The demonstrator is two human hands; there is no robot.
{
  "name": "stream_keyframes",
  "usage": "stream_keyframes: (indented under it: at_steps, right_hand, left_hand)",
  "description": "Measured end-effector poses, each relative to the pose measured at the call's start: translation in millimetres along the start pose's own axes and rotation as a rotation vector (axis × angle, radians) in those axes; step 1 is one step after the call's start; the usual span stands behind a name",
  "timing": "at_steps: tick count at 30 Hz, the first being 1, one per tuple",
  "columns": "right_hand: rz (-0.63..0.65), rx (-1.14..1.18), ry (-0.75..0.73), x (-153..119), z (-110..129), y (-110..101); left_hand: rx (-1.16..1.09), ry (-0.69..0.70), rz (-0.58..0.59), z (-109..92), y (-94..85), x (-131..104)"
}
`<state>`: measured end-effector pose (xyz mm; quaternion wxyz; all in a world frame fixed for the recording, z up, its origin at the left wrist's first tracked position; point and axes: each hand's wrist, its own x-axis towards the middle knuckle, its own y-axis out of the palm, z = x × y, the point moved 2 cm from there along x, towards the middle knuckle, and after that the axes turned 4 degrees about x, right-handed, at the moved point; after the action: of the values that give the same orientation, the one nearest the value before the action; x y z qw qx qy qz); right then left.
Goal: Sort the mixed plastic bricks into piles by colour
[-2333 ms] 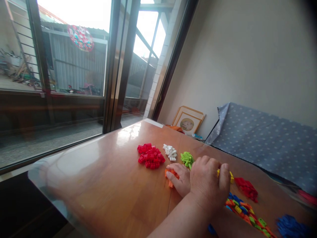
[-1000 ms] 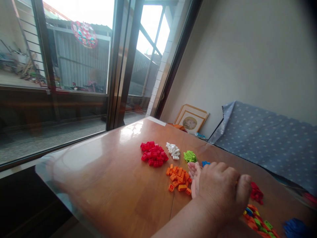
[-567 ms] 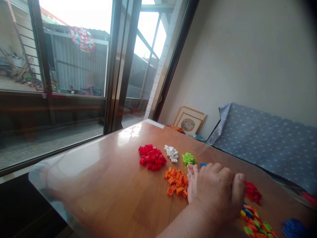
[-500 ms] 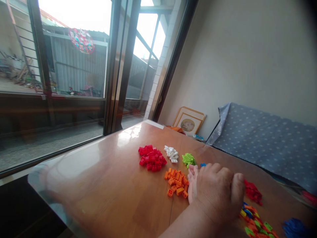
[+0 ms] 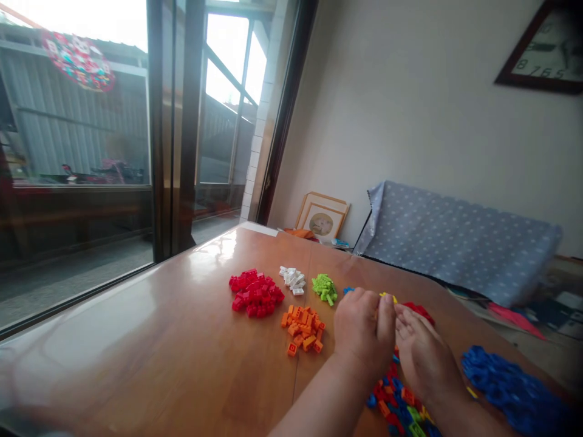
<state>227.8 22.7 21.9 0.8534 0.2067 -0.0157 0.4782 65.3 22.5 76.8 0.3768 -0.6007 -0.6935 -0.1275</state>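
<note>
My left hand (image 5: 367, 325) is closed above the table, its fingers curled; what they hold, if anything, is hidden. Just right of it is my right hand (image 5: 423, 349), palm turned up and fingers stretched out, with no brick visible on it. Below both hands spreads a mixed heap of coloured bricks (image 5: 394, 394). Orange bricks (image 5: 303, 328) lie left of my left hand, with light green bricks (image 5: 324, 288) farther back. A red pile (image 5: 416, 312) and some yellow pieces (image 5: 389, 297) show partly behind my hands.
On the wooden table (image 5: 204, 352) are a pinkish-red brick pile (image 5: 255, 293), white bricks (image 5: 293, 279) and, at the right, a large blue pile (image 5: 510, 388). Behind stand picture frames (image 5: 321, 221) and a polka-dot cloth (image 5: 455, 237). Glass doors fill the left.
The view has swung to the right. My right hand, mostly hidden behind the left before, now shows to its right with open palm. More of the mixed heap and the blue pile is visible.
</note>
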Motion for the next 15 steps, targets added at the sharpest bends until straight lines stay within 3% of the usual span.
stream_keyframes:
  at_steps: [9,15]
  right_hand:
    - [-0.206,0.066,0.091,35,21,-93]
    - [-0.242,0.095,0.071,62,16,-121]
  left_hand:
    - [-0.234,-0.214,0.02,23,12.5,6]
    - [-0.144,-0.269,0.097,43,29.0,5]
